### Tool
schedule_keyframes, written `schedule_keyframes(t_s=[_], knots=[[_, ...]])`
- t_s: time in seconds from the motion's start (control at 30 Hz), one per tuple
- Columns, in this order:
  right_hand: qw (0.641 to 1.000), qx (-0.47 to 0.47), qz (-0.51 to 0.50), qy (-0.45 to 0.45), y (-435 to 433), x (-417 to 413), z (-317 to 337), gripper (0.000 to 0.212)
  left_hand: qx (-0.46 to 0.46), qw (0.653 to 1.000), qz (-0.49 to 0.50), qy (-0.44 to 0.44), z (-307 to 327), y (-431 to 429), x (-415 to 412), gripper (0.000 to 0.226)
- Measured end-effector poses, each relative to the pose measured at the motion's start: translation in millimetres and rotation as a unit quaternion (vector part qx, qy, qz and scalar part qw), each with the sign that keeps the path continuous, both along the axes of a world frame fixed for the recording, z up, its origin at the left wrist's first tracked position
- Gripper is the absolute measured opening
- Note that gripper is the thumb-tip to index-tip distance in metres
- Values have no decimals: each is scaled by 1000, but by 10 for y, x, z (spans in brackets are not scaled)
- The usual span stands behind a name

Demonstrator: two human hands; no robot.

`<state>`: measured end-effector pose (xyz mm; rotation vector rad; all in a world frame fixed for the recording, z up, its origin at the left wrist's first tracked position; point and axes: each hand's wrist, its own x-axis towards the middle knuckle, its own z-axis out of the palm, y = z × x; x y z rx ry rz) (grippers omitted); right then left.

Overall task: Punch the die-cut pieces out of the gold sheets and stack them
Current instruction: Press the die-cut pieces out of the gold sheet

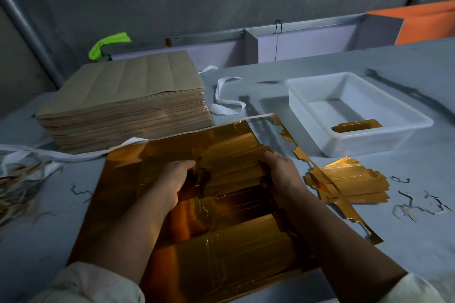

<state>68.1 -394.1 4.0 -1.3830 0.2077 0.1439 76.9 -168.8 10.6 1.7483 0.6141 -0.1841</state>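
A large gold sheet [123,179] lies flat on the grey table in front of me. Over its middle I hold a bundle of punched gold pieces [234,162]. My left hand [172,179] grips the bundle's left end and my right hand [280,174] grips its right end. A loose pile of punched gold pieces [352,184] lies on the table to the right of my right hand. One more gold piece [357,126] lies inside the white plastic tub [320,96]. A torn gold waste strip [344,206] runs along the sheet's right edge.
A tall stack of brown-backed sheets [128,98] stands at the back left. White strapping [226,103] lies beside it. Paper scraps [416,206] litter the right side, and more offcuts [14,189] pile at the far left. An orange board [428,22] stands at the back right.
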Motion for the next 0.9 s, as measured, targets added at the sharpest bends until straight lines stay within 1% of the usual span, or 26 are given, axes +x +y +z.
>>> schedule_keyframes(t_s=[0.1, 0.2, 0.37, 0.53, 0.63, 0.7, 0.77, 0.8, 0.83, 0.9], knots=[[1000, 14, 9, -7, -38, 12, -26, 14, 0, 1000, 17, -6, 17, -37, 10, 21], [999, 21, 22, -18, -55, 5, -51, 13, 8, 1000, 11, -12, -5, -56, 9, 23], [998, 51, 26, -25, -79, -7, -52, 13, 20, 999, 11, -39, -11, -60, -15, 18], [997, 64, 21, -21, -96, -16, -61, 11, 22, 997, 24, -66, -7, -35, -45, 22], [997, 70, 28, -21, -98, -8, -56, 12, 52, 993, 35, -99, 11, -97, -39, 20], [996, 75, 31, -19, -105, -7, -58, 12, 89, 984, 44, -149, 33, -150, -51, 19], [996, 81, 34, -17, -111, -9, -67, 12, 120, 971, 33, -204, 95, -208, -72, 16], [996, 84, 35, -18, -111, -12, -72, 11, 119, 969, 18, -217, 136, -237, -73, 14], [996, 84, 35, -19, -107, -9, -76, 11, 109, 970, -2, -218, 180, -265, -61, 14], [996, 82, 35, -25, -102, -10, -77, 13, 82, 976, -55, -195, 256, -308, -25, 19]])
